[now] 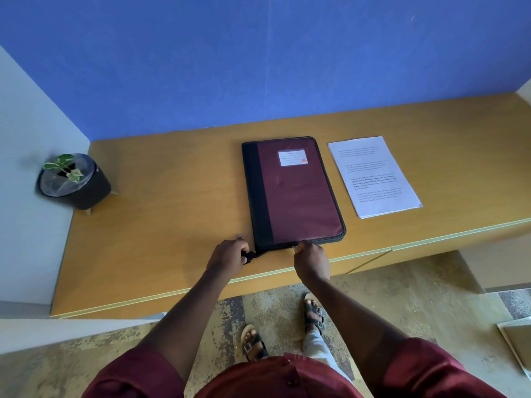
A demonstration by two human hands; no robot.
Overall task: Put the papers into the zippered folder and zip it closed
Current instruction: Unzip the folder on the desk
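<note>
A maroon zippered folder (296, 191) with a black spine strip and a white label lies flat on the wooden desk (172, 202), its cover down. A stack of printed papers (373, 176) rests just right of it, apart from it. My left hand (230, 254) pinches the black zipper tail at the folder's near left corner. My right hand (311, 258) pinches the small metal zipper pull on the near edge, a little right of that corner.
A small potted plant (71, 179) in a dark pot stands at the desk's far left, against the white side panel. A blue wall backs the desk. My sandalled feet stand on a patterned floor below the desk's front edge (287, 271).
</note>
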